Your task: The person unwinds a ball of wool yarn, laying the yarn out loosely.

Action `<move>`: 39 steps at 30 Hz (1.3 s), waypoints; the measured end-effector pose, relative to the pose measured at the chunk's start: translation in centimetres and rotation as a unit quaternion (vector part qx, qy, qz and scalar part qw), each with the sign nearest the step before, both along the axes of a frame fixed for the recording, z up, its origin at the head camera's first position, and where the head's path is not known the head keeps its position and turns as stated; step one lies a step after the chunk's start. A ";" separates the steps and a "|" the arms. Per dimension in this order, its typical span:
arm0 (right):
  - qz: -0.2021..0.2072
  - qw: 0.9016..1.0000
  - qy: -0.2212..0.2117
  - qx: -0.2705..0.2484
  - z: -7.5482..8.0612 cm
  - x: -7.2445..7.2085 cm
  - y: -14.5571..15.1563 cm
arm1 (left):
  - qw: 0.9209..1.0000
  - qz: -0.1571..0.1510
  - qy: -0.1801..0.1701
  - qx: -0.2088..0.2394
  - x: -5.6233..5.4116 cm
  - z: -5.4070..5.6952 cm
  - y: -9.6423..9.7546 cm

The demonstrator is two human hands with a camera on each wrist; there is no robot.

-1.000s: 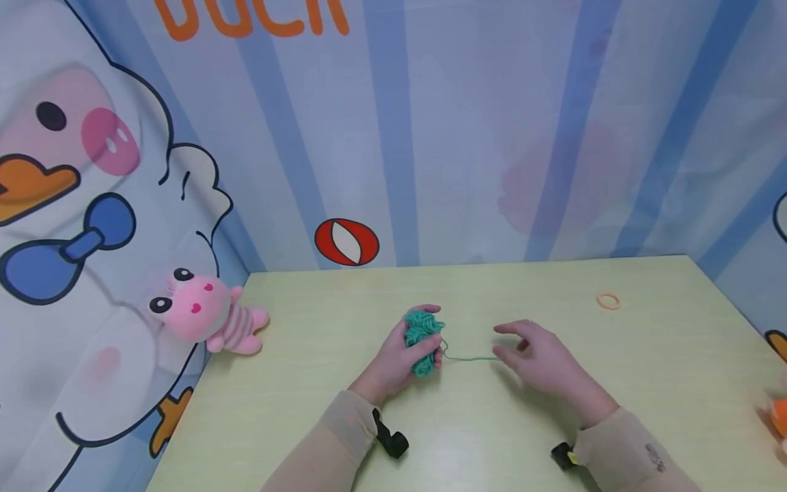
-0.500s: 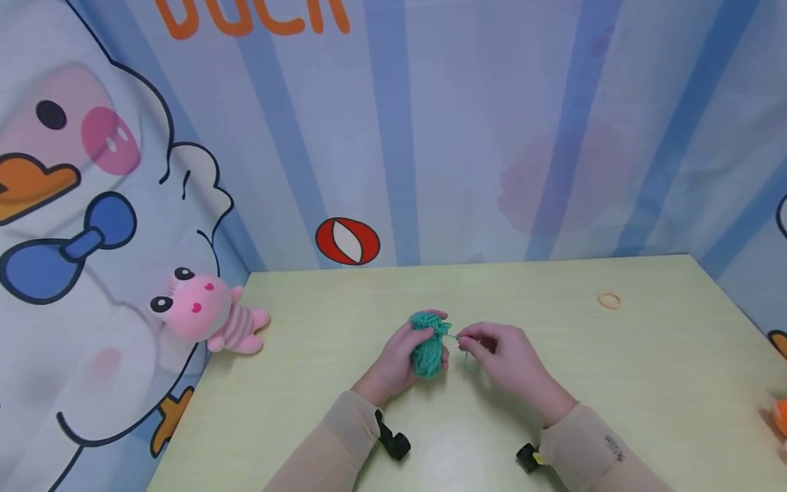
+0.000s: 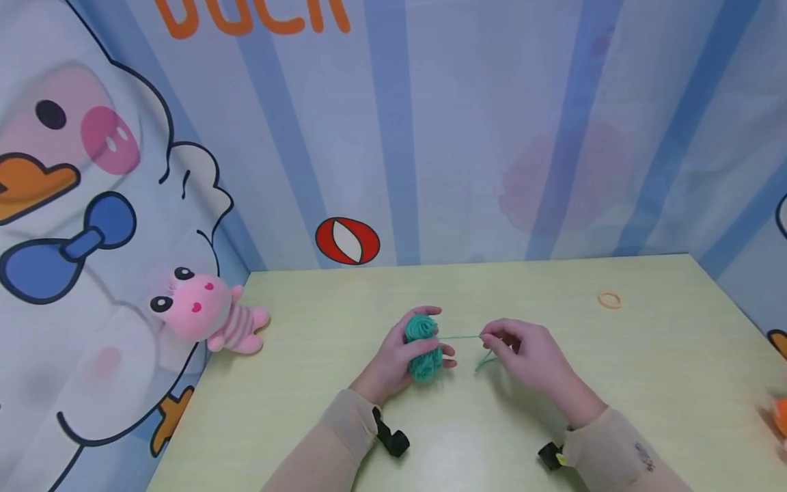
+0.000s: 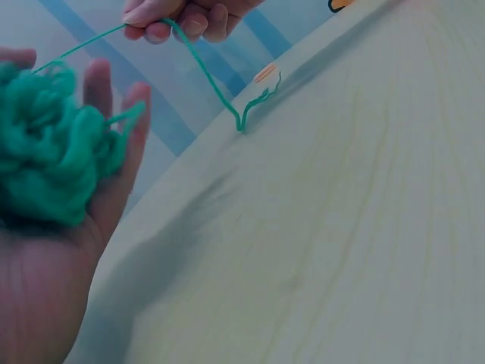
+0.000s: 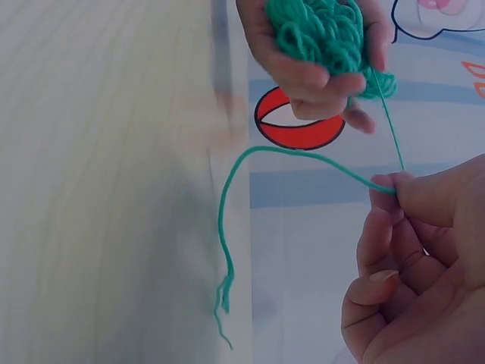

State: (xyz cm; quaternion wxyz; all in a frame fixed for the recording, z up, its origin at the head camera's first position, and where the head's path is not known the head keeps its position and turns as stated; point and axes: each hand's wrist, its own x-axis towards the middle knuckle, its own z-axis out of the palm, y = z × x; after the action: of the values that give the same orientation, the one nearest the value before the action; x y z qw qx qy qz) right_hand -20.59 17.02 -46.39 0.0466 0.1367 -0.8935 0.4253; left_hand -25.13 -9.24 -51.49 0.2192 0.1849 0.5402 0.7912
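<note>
My left hand point(image 3: 393, 352) grips a bundle of green yarn point(image 3: 423, 365), its thumb across the front and fingers behind. In the left wrist view the yarn bundle point(image 4: 49, 152) sits against the palm as a mass of loops. My right hand point(image 3: 531, 352) is to the right, pinching the yarn strand point(image 3: 460, 337) between thumb and index finger. That strand runs taut from the bundle to the pinch. Beyond the fingertips a loose tail point(image 5: 223, 220) hangs down, its end frayed in the right wrist view.
A pink striped plush toy point(image 3: 209, 311) lies at the table's left edge. Toward the back right of the pale table point(image 3: 295, 410) is a small orange ring point(image 3: 609, 300). Something orange point(image 3: 779, 415) shows at the far right. A cartoon-printed cloth point(image 3: 467, 137) hangs behind.
My right hand came in toward the bundle, took the strand closer to it, then drew back right, pulling it taut. The bundle turned slightly in my left hand.
</note>
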 end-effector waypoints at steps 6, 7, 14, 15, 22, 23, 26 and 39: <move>-0.018 1.000 0.008 0.005 0.4 -0.1 1.2 | 0.999 0.025 0.018 -0.020 0.0 0.0 0.0; -0.021 1.000 0.010 0.005 0.4 -0.1 1.4 | 0.999 0.028 0.021 -0.021 0.0 0.0 -0.1; -0.038 0.999 0.019 0.012 0.3 0.0 3.1 | 1.000 0.005 0.007 -0.001 0.0 0.0 -0.2; -0.040 0.999 0.019 0.014 0.3 0.0 3.3 | 1.000 0.001 0.003 0.002 0.1 0.1 -0.2; -0.055 0.998 0.014 0.025 0.1 -0.1 4.8 | 1.000 0.005 0.002 -0.002 -0.1 -0.1 -0.2; -0.057 0.998 0.014 0.027 0.2 -0.1 5.0 | 1.000 0.006 0.002 -0.001 -0.1 -0.1 -0.3; -0.063 0.997 0.020 0.031 0.2 -0.1 5.7 | 1.000 0.005 0.002 0.003 0.0 0.0 -0.4; -0.070 0.996 -0.011 0.045 0.0 -0.2 8.0 | 1.000 0.012 0.004 0.025 -0.2 -0.2 -0.5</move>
State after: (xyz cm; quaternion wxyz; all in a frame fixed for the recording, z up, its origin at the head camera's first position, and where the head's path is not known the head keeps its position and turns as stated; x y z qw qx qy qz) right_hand -20.77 25.03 -46.41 0.0605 0.0707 -0.9196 0.3818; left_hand -25.34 -9.70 -51.67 0.2029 0.1872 0.5229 0.8064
